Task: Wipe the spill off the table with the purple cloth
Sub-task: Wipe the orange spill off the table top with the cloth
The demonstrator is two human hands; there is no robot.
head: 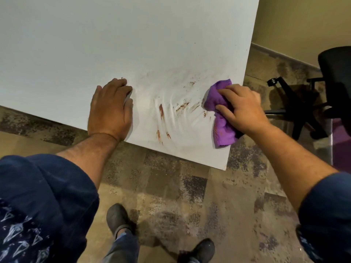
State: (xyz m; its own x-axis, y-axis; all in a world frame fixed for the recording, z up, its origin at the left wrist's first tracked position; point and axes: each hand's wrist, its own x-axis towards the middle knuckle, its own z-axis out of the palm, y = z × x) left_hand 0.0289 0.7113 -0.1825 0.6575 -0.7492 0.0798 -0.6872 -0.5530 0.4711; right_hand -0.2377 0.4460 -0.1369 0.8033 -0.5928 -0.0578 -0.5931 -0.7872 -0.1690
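A white table fills the upper left of the head view, its near right corner pointing toward me. Reddish-brown spill streaks smear the surface near that corner, among curved wet wipe marks. My right hand grips a bunched purple cloth and presses it on the table by the right edge, just right of the streaks. My left hand lies flat on the table to the left of the spill, fingers together, holding nothing.
A black office chair with a wheeled base stands on the floor to the right of the table. Mottled carpet lies below, with my two dark shoes near the bottom of the view.
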